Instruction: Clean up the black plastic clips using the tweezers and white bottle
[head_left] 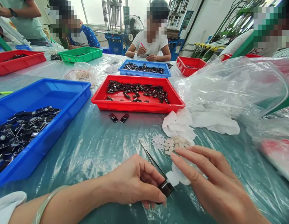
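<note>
My left hand, bracelet on the wrist, pinches a glossy black part between thumb and fingers at the lower middle. Metal tweezers lie beyond its fingers, tips pointing away from me. To the right, my right hand is spread, its fingertips over the near edge of a heap of small cream pieces; nothing shows in its grasp. Tiny white bits sit left of that heap. Between the hands is a translucent white piece. Two black parts rest before the red tray.
A red tray of black parts stands ahead, a large blue tray of black parts at left. Behind are blue and green trays. White cloth and plastic sheeting cover the right. Several people sit or stand around the table.
</note>
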`<action>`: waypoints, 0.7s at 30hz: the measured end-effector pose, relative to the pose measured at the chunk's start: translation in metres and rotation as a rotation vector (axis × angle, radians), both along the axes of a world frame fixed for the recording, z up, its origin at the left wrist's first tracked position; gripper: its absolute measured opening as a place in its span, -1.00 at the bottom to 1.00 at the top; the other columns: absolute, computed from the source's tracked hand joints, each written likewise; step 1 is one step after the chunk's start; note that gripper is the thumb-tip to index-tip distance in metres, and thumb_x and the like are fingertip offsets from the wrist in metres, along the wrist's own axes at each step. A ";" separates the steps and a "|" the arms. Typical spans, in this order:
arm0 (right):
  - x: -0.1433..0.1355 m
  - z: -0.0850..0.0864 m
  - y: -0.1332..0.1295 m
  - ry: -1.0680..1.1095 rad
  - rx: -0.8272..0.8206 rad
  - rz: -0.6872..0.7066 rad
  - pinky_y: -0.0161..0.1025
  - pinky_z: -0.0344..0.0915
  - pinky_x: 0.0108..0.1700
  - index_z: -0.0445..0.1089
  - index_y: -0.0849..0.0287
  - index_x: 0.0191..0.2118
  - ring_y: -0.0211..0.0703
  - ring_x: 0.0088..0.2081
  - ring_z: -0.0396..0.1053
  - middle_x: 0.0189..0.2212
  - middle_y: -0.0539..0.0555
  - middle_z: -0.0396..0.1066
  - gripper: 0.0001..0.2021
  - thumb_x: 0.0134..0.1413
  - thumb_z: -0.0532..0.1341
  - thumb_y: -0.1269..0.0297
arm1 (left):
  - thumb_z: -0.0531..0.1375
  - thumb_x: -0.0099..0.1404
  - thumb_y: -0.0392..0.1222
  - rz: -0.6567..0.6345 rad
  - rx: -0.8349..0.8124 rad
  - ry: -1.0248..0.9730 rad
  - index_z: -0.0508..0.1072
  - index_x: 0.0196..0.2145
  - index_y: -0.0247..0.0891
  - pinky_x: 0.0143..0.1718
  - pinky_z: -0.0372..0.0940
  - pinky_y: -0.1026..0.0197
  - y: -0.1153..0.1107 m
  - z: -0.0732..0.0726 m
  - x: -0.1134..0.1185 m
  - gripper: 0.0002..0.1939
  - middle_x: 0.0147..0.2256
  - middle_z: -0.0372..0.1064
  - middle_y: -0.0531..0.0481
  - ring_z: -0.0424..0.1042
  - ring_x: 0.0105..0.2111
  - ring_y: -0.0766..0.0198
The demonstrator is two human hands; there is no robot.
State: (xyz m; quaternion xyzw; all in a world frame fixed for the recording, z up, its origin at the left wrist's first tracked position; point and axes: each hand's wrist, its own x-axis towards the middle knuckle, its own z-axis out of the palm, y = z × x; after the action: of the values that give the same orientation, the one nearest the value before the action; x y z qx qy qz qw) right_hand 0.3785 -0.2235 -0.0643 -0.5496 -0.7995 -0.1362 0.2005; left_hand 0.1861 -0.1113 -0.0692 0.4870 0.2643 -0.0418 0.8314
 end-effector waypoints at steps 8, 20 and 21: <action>-0.005 0.002 -0.001 0.038 -0.040 -0.021 -0.07 0.22 0.02 0.21 0.08 0.11 -0.03 0.05 0.16 -0.02 0.12 0.33 -0.58 0.17 0.00 0.54 | 0.28 -0.06 -0.30 -0.006 0.000 0.030 0.55 -0.40 -0.38 -0.58 0.25 0.44 0.000 0.004 0.000 -0.81 -0.56 0.38 0.02 0.28 -0.61 0.47; -0.003 0.001 -0.004 0.051 0.013 -0.015 -0.13 0.27 0.00 0.30 0.10 0.03 -0.06 0.03 0.22 -0.04 0.10 0.34 -0.62 0.18 -0.04 0.53 | 0.31 -0.05 -0.26 -0.021 -0.005 -0.001 0.56 -0.37 -0.38 -0.60 0.26 0.46 0.001 -0.003 -0.002 -0.78 -0.53 0.41 0.00 0.30 -0.60 0.46; -0.003 0.001 -0.004 0.050 0.001 -0.013 -0.14 0.27 0.00 0.29 0.10 0.04 -0.06 0.04 0.21 -0.04 0.09 0.34 -0.61 0.17 -0.04 0.55 | 0.30 -0.05 -0.26 -0.021 -0.005 0.000 0.56 -0.37 -0.38 -0.60 0.26 0.46 0.001 -0.003 -0.002 -0.78 -0.54 0.40 0.00 0.30 -0.61 0.47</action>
State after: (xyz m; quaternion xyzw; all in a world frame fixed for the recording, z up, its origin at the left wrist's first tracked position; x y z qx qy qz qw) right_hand 0.3759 -0.2276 -0.0630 -0.5578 -0.7906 -0.1244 0.2198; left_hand 0.1844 -0.1101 -0.0723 0.4875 0.2592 -0.0511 0.8322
